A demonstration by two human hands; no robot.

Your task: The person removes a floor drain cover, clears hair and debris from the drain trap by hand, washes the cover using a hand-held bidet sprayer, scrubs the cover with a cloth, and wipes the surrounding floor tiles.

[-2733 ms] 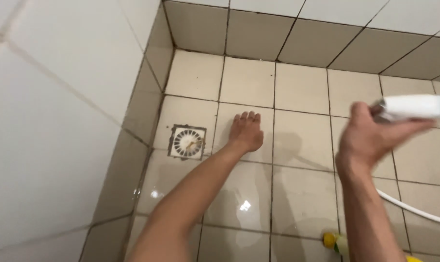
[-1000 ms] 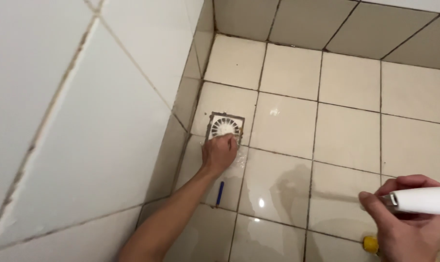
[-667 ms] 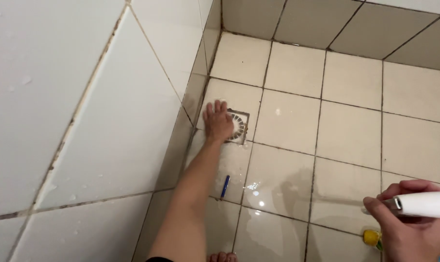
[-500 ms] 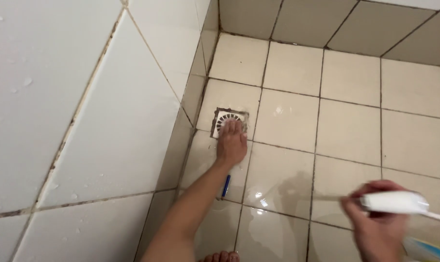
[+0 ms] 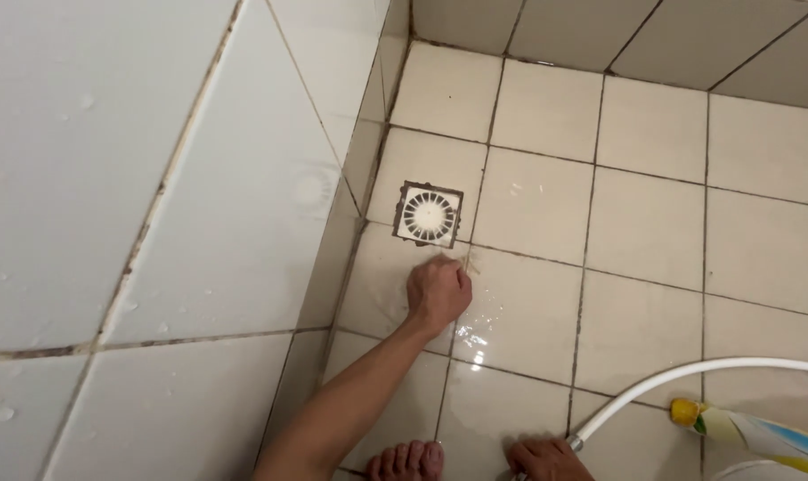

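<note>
View from above, looking down at a wet, cream-tiled floor (image 5: 653, 240) in the corner of a shower. A pale tiled wall (image 5: 154, 223) with dark grout and a few water drops fills the left side.

The left hand (image 5: 438, 292) reaches far forward, its arm stretching up from the bottom edge. The fingers are curled in against the floor, knuckles up, pressing on a wet tile. Whether anything is held inside the curled fingers cannot be seen. The hand sits just below a square floor drain (image 5: 429, 214) with a white round grille and a dark frame, close to it but not touching. The drain lies near the foot of the wall.

The right hand (image 5: 546, 458) shows only partly at the bottom edge. It is closed around the end of a white hose (image 5: 689, 376), which curves up and away to the right edge.

Bare toes (image 5: 406, 460) rest on the floor beside the right hand. At the lower right lies a bottle (image 5: 751, 430) with a yellow cap, on its side, just under the hose.
</note>
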